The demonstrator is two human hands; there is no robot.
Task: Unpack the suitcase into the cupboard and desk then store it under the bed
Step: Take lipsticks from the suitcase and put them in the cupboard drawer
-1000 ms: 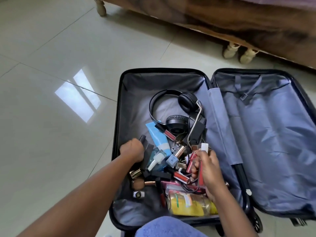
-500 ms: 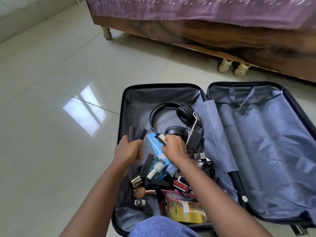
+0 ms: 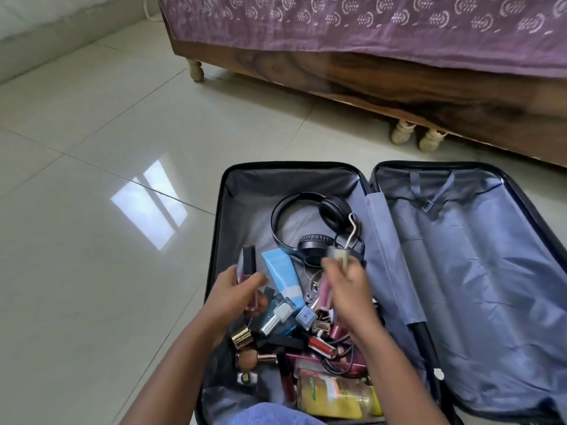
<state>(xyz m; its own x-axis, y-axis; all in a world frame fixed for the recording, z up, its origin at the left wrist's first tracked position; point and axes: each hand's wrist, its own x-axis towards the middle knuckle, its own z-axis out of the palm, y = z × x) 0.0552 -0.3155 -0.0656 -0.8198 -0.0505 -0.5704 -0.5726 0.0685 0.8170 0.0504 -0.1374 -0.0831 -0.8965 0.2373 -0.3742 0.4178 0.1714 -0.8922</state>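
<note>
Tiled floor (image 3: 92,302) supports open suitcase (image 3: 521,271); left hand (image 3: 236,294) and right hand (image 3: 349,289) clamp tubes, probably cosmetics, gathering handfuls.

Right hand (image 3: 346,289) — motion-blurred

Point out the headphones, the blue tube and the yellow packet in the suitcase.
headphones (image 3: 335,209): head view, on the upper ear cup.
blue tube (image 3: 280,273): head view, mid-body.
yellow packet (image 3: 334,397): head view, on its front face.
</note>
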